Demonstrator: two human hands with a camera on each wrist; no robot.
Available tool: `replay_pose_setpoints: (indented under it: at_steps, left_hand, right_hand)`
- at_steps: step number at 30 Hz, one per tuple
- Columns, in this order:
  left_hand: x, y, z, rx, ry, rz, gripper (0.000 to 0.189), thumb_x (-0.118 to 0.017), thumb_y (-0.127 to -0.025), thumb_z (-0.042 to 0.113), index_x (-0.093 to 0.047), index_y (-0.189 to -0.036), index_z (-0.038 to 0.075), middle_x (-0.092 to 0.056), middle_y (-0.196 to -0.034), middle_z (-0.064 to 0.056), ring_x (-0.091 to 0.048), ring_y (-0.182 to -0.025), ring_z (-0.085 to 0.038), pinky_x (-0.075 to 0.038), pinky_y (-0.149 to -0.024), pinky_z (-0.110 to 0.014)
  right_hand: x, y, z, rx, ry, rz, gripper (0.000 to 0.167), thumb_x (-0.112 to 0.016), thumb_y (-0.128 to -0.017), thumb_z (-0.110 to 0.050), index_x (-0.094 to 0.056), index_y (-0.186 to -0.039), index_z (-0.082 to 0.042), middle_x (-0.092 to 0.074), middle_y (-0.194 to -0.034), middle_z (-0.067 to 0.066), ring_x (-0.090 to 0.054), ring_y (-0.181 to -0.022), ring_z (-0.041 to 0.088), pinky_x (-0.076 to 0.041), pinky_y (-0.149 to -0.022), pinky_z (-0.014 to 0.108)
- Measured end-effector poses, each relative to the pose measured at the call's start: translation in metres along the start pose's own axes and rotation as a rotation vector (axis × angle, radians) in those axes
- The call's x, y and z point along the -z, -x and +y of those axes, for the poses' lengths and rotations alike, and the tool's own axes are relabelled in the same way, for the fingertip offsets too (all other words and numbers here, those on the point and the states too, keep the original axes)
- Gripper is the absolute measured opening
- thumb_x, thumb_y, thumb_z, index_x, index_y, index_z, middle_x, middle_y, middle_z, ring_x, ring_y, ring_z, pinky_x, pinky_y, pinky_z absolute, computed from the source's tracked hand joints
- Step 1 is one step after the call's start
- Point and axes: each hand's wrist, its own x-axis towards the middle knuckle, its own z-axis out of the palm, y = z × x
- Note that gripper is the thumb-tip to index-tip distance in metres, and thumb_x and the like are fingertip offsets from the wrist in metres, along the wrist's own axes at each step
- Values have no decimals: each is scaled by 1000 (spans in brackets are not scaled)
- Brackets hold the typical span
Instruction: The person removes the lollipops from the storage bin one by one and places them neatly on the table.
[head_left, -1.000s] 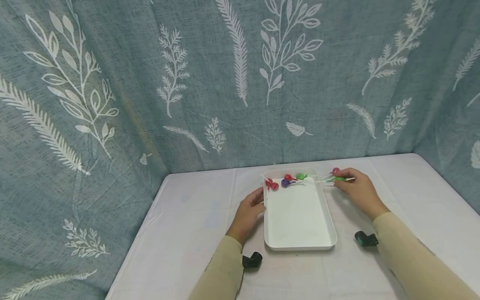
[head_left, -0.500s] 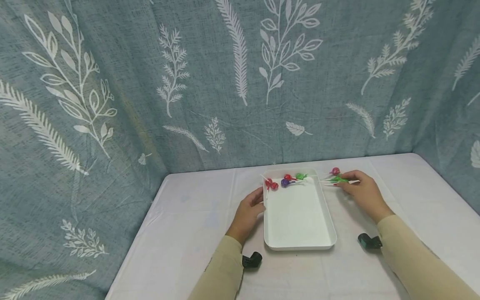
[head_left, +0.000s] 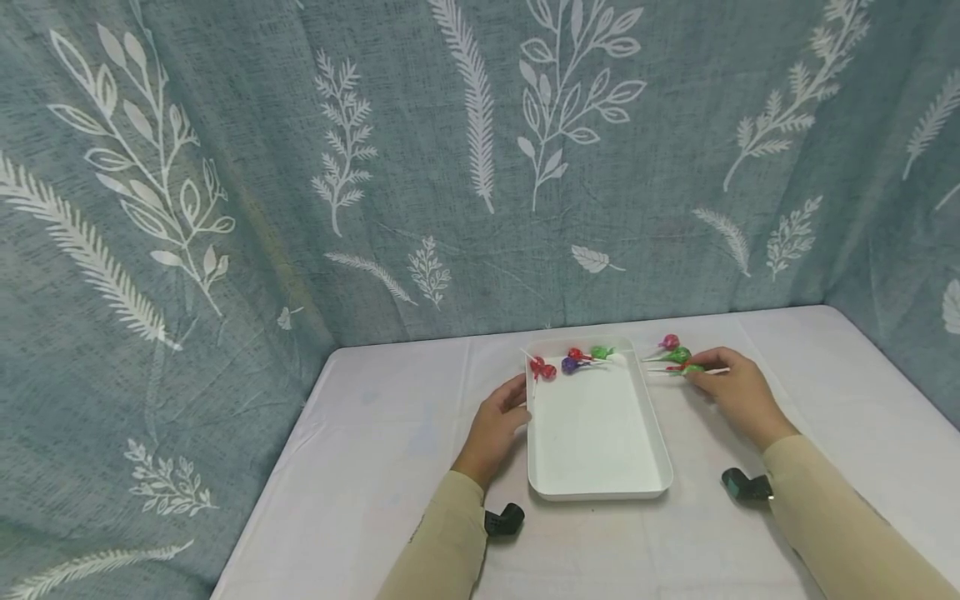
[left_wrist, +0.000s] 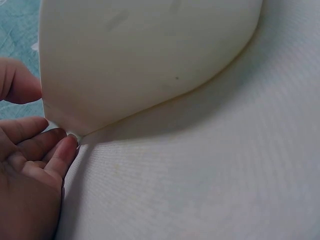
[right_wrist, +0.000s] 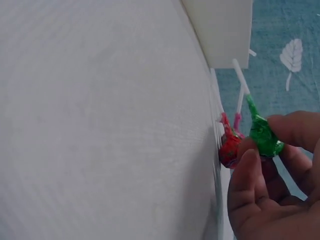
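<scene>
A white tray (head_left: 596, 425) lies on the white-covered table, with several wrapped lollipops, red, purple (head_left: 571, 365) and green (head_left: 602, 352), at its far end. My left hand (head_left: 491, 429) touches the tray's left side with relaxed fingers; in the left wrist view its fingertips (left_wrist: 69, 145) are at the wall's lower corner. Right of the tray, my right hand (head_left: 735, 396) pinches a green lollipop (right_wrist: 263, 135) by its wrapped head, white stick pointing away. A red lollipop (right_wrist: 230, 149) is right beside the fingers. Another green lollipop (head_left: 679, 355) and a pink lollipop (head_left: 670, 342) lie just beyond.
The white cloth (head_left: 405, 467) covers the table to its edges. Behind and to both sides hangs a blue-green curtain (head_left: 420, 167) with white leaf prints. Dark wrist cameras (head_left: 505, 521) stick out from the sleeves, close above the table.
My right hand has shifted a little right and nearer to me. The lollipops beside it are spread further apart, and one green lollipop now lies clear of the fingers. My left hand stays put.
</scene>
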Motion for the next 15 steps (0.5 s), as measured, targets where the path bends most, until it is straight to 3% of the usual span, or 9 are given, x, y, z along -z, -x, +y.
replay_pose_setpoints:
  at_steps: [15]
  left_hand:
    - [-6,-8,-1,12,-4,36,67,-62,-93,6,-54,-160,9,-61,-154,-5,-56,-143,-27,-41,-120,-55]
  right_hand:
    - [-1,-14,22,-11,39,-8,42,-65,-108,-23,-61,-139,6,-62,-137,27,-63,-113,33,-57,-78,23]
